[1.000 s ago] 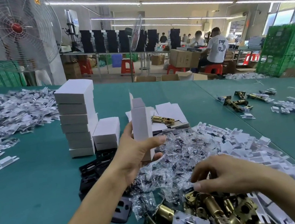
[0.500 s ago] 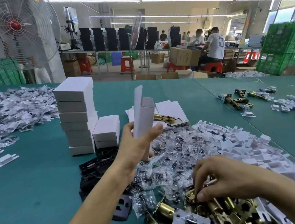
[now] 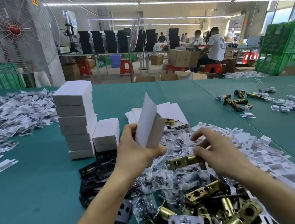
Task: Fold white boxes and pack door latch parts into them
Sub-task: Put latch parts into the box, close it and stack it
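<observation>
**Mid-batch: box in one hand, latch not in yet**

Your left grip (image 3: 136, 153) is wrapped round a folded white box (image 3: 148, 123). The box is tilted, its flap stands up at the far end, and that end looks open. Your right grip (image 3: 217, 151) pinches a brass latch body (image 3: 185, 161) by one end, held level just right of the left grip and below the box mouth. Latch and box are apart, so nothing is going in yet. I can't tell if anything already sits inside the box.

Done, judging by the layout:
- A tall stack of closed boxes (image 3: 76, 119) stands beyond and left of the left grip.
- A short stack (image 3: 106, 134) touches it on the grip side.
- Their contents aren't visible, so "packed" is a guess.

Left, and it's plenty:
- Flat box blanks (image 3: 172, 111) lie beyond both grips.
- A latch heap (image 3: 217, 207) lies nearer you than the right grip.
- Screw bags (image 3: 163, 179) lie under and between both grips.
- Black plates (image 3: 98, 171) lie left of the left grip.
- White plastic pieces (image 3: 257, 152) spread right of the right grip over the teal surface (image 3: 30, 200).

My read is that the batch is nowhere near finished. This box likely needs the latch in, maybe a screw bag and plate, then the flap tucked and the box stacked.
</observation>
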`<state>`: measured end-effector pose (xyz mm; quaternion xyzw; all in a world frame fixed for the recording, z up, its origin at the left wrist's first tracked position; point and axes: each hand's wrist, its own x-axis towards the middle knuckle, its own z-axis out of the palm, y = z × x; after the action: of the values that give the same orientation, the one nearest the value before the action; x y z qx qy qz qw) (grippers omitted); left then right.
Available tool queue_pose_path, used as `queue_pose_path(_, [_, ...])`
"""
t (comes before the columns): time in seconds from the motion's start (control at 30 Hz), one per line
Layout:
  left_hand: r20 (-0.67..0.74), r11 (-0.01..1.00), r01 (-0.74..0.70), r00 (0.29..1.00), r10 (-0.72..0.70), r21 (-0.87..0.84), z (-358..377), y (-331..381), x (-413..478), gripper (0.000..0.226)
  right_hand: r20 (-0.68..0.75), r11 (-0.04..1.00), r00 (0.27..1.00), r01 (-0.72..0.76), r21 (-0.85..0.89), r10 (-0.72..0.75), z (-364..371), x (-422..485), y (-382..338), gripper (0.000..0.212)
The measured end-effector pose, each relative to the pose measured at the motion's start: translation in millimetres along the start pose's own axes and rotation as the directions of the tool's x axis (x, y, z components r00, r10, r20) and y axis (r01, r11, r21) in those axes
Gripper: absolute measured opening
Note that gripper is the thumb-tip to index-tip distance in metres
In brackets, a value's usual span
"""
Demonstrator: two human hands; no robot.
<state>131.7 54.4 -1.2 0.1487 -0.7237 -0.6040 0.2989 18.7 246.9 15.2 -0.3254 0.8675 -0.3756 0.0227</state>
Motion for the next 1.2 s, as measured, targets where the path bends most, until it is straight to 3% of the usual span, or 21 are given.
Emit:
queue_pose_path(0.13, [0.043, 0.996, -0.037, 0.999, 0.034, 0.076, 1.3, -2.6, -0.7, 0.076, 0.171, 0.908, 0.985, 0.104, -0.406, -0.036, 12.3, 2.2, 3.9, 0.024])
queue_pose_path(0.23, [0.071, 0.997, -0.061, 0.996, 0.057, 0.055, -0.6, -4.3, 0.3, 0.083, 0.279, 0.741, 0.95, 0.286, -0.608, -0.138, 16.3, 1.9, 7.0, 0.041])
queue_pose_path(0.37, [0.169, 0.996, -0.075, 0.983, 0.067, 0.04, 0.4, -5.6, -0.4, 0.088, 0.371, 0.587, 0.896, 0.441, -0.679, -0.244, 27.2, 5.2, 5.4, 0.044])
queue_pose_path(0.47, [0.194, 0.995, -0.093, 0.977, 0.087, 0.025, 0.9, -4.7, -0.8, 0.073, 0.431, 0.525, 0.855, 0.517, -0.676, -0.288, 36.3, 11.0, -0.3, 0.046])
queue_pose_path(0.57, [0.208, 0.996, -0.082, 0.974, 0.09, -0.045, -0.7, -3.1, -0.2, 0.055, 0.408, 0.514, 0.859, 0.511, -0.689, -0.308, 33.1, 12.0, -2.6, 0.034])
queue_pose_path(0.6, [0.217, 0.995, -0.075, 0.972, 0.087, -0.065, -1.1, -2.1, -0.4, 0.053, 0.363, 0.573, 0.872, 0.489, -0.658, -0.327, 28.8, 12.2, -3.0, 0.03])
queue_pose_path(0.63, [0.226, 0.995, -0.067, 0.971, 0.083, -0.078, -1.2, -1.6, -0.5, 0.053, 0.287, 0.7, 0.897, 0.443, -0.56, -0.337, 22.8, 12.9, -5.5, 0.026])
queue_pose_path(0.7, [0.233, 0.997, -0.036, 0.971, 0.052, -0.07, -1.6, -1.9, -1.2, 0.064, 0.085, 0.936, 0.949, 0.315, -0.158, -0.305, 9.5, 12.8, -19.9, 0.027])
queue_pose_path(0.77, [0.231, 0.999, 0.002, 0.973, 0.008, -0.046, -2.7, -4.1, -1.9, 0.08, -0.172, 0.919, 0.931, 0.351, 0.18, -0.322, -6.0, 13.9, -39.0, 0.045])
queue_pose_path(0.87, [0.287, 0.997, 0.035, 0.958, -0.012, -0.075, -2.4, -5.5, -2.9, 0.093, -0.381, 0.795, 0.859, 0.481, 0.37, -0.342, -22.0, 14.4, -66.8, 0.064])
queue_pose_path(1.03, [0.344, 0.988, 0.03, 0.939, 0.025, -0.154, 0.4, -5.7, -3.0, 0.064, -0.437, 0.733, 0.826, 0.537, 0.418, -0.357, -18.4, 11.6, -88.6, 0.047])
queue_pose_path(1.2, [0.33, 0.987, 0.028, 0.944, 0.026, -0.158, 1.4, -5.7, -4.6, 0.043, -0.476, 0.759, 0.806, 0.544, 0.358, -0.353, -15.6, 13.9, -91.0, 0.045])
